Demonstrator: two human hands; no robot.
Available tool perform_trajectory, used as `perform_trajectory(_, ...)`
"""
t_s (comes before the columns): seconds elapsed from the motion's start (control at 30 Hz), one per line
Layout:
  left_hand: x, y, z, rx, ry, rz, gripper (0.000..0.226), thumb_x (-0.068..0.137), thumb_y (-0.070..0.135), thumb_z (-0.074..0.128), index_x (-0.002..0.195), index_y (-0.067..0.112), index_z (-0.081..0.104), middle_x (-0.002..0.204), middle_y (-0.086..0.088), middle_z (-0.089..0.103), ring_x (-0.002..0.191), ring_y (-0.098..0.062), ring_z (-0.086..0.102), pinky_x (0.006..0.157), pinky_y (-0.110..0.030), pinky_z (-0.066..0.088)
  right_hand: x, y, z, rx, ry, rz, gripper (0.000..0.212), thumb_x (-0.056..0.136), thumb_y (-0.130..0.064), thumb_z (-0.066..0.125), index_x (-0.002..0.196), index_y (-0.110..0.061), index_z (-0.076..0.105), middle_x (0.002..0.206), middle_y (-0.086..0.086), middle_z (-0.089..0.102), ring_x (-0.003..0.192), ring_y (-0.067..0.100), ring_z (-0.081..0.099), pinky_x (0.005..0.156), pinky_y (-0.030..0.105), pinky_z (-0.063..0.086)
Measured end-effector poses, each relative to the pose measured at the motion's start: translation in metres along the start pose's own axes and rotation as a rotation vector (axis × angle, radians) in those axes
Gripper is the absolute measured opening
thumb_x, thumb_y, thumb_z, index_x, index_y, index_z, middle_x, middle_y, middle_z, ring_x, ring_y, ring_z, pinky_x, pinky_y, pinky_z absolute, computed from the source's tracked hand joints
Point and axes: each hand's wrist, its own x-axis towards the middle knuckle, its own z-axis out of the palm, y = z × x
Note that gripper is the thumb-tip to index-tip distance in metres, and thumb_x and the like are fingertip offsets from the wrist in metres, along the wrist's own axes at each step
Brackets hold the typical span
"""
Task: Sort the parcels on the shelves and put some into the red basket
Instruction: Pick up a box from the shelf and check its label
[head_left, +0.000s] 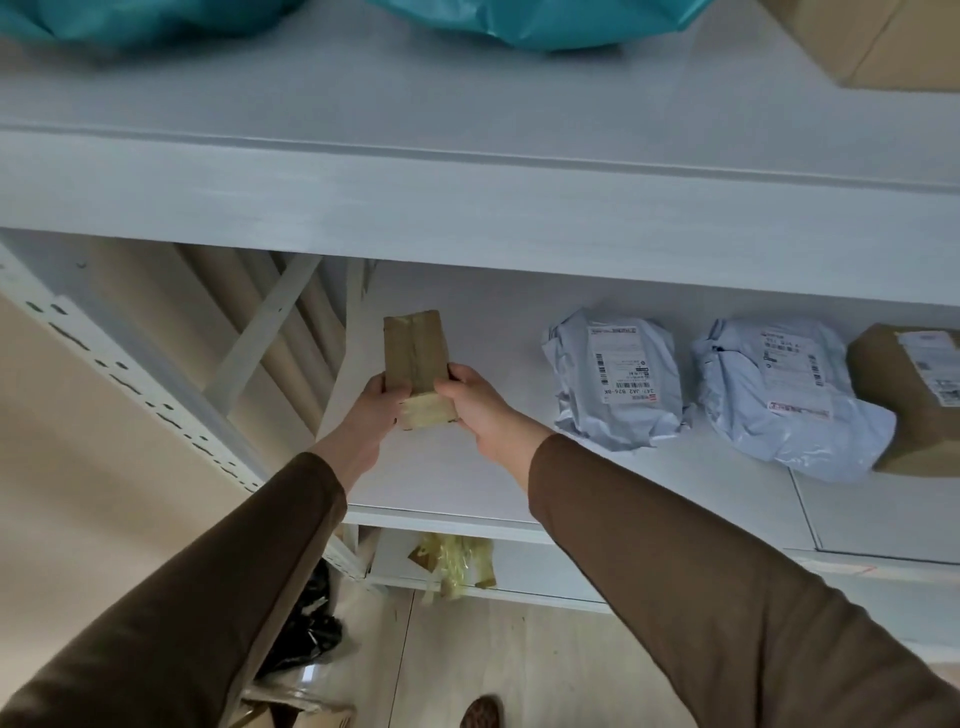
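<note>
A small brown taped cardboard parcel (417, 358) is held over the left part of the white middle shelf (467, 483). My left hand (376, 410) grips its left side and my right hand (480, 410) grips its right side, thumbs on top. To the right on the same shelf lie two grey plastic mailer parcels with labels (615, 384) (784, 395) and a brown box with a label (914, 400). No red basket is in view.
The upper shelf (467, 176) carries teal bags (524, 21) and a cardboard box (893, 41) at the right. A lower shelf holds a yellowish taped parcel (457, 564). Black bags (311, 618) lie on the floor at the left, by the perforated shelf post (135, 384).
</note>
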Motion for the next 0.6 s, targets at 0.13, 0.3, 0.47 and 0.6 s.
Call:
perform_trajectory(0.13, -0.045, 0.015, 0.025, -0.107, -0.046, 0.092, 0.038, 0.105, 0.019, 0.052, 0.141, 0.008, 0.046, 0.115, -0.003, 0.063, 0.115, -0.023, 0.06, 0.099, -0.033, 0.046, -0.042, -0.002, -0.036, 0.041, 0.1, -0.112, 0.04, 0.104, -0.03, 0.056, 0.141, -0.015, 0.051, 0.123, 0.0, 0.062, 0.097, 0.007, 0.06, 0.073, 0.021, 0.045)
perform_trajectory(0.3, -0.114, 0.034, 0.072, -0.229, -0.142, 0.124, 0.036, 0.103, 0.031, 0.059, 0.129, 0.009, 0.047, 0.121, -0.007, 0.061, 0.125, -0.027, 0.058, 0.115, -0.051, 0.041, -0.116, -0.002, -0.094, 0.284, 0.067, -0.095, 0.026, 0.096, -0.042, 0.066, 0.114, -0.028, 0.052, 0.112, -0.004, 0.067, 0.107, 0.024, 0.066, 0.094, 0.043, 0.054)
perform_trajectory(0.47, -0.179, 0.043, 0.116, -0.217, -0.274, 0.12, 0.053, 0.099, 0.05, 0.059, 0.141, 0.019, 0.05, 0.138, -0.005, 0.057, 0.128, -0.029, 0.056, 0.11, -0.054, 0.047, -0.191, 0.004, -0.15, 0.395, 0.082, -0.011, 0.044, 0.089, -0.05, 0.073, 0.12, -0.025, 0.055, 0.13, 0.006, 0.063, 0.115, 0.033, 0.065, 0.1, 0.053, 0.055)
perform_trajectory(0.6, -0.218, 0.039, 0.138, -0.152, -0.306, 0.112, 0.067, 0.088, 0.061, 0.067, 0.139, 0.02, 0.053, 0.138, -0.005, 0.058, 0.129, -0.028, 0.055, 0.106, -0.052, 0.049, -0.24, 0.018, -0.183, 0.449, 0.062, 0.015, 0.048, 0.087, -0.052, 0.074, 0.125, -0.025, 0.064, 0.118, 0.008, 0.065, 0.103, 0.034, 0.068, 0.098, 0.052, 0.057)
